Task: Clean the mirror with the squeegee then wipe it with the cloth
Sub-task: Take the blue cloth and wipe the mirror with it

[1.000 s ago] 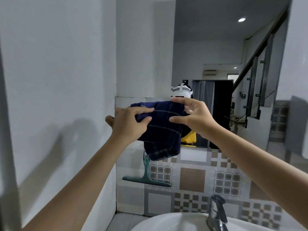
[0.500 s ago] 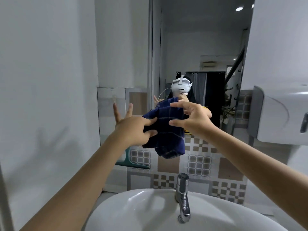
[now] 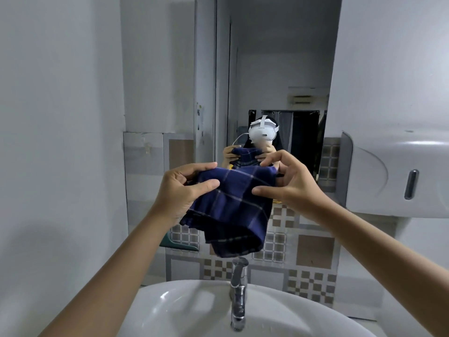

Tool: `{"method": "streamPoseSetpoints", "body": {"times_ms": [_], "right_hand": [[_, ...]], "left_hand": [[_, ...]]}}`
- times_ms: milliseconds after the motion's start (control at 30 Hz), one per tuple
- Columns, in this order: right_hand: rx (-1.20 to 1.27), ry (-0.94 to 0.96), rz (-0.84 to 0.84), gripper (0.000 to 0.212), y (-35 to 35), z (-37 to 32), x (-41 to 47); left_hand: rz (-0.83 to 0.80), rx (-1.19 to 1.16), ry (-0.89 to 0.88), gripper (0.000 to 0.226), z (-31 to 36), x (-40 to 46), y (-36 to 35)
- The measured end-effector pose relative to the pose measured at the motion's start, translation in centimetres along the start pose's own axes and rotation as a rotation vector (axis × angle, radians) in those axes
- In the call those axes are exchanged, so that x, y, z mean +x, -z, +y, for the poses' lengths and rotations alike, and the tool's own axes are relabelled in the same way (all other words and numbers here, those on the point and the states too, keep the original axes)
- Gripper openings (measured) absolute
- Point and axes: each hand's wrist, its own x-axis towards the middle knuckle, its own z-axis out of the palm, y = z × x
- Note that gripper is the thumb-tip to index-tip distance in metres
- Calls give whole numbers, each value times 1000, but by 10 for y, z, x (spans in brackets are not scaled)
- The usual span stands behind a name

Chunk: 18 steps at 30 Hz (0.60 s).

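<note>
Head view: over the last second the view has swung from the left wall to face the mirror (image 3: 279,69) squarely, with the white basin (image 3: 194,310) and chrome tap (image 3: 238,288) now directly below. The left hand (image 3: 184,190), whose fingers were splayed half a second ago, has closed again on the cloth. I judge the squeegee pass finished and the wiping step about to start: the teal squeegee (image 3: 179,244) lies against the patterned wall tiles (image 3: 313,251) low on the left, mostly hidden behind the left forearm, and neither hand touches it.

The dark blue checked cloth (image 3: 233,210) hangs between both hands in front of the mirror's lower edge, not yet touching the glass as far as I can tell. The left hand pinches its upper left edge between thumb and fingers; the right hand (image 3: 289,183) pinches the upper right corner, thumb under, fingers over. The folded bulk droops just above the tap. A grey dispenser (image 3: 398,176) sits on the right wall
</note>
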Motion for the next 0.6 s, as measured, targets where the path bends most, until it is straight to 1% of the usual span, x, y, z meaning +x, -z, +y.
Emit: {"method": "streamPoseSetpoints", "body": {"times_ms": [133,200,267,333,367,433,500,533,600], "right_hand": [[32,-7,7,54,5,-3,-6],[62,-21,90,55,5,-2,-8],[179,-39,172,57,5,0,-8],[292,-33,139,66,7,7,-7],[296,-26,102,67,6,9,-6],[221,-6,52,60,4,11,-2],[174,0,66,53,2,8,6],[198,-5,81,50,3,4,12],[347,-40,88,41,8,-7,25]], "left_hand": [[15,17,-78,34,4,9,-12],[25,20,-114,34,5,14,-18],[31,12,-142,33,7,20,-23],[25,-11,-159,31,8,30,-27],[22,-25,-160,30,8,35,-29],[20,-68,-149,28,8,48,-30],[18,-108,-129,26,8,63,-29],[10,-126,-114,24,8,72,-28],[-16,-155,-79,22,12,89,-26]]}}
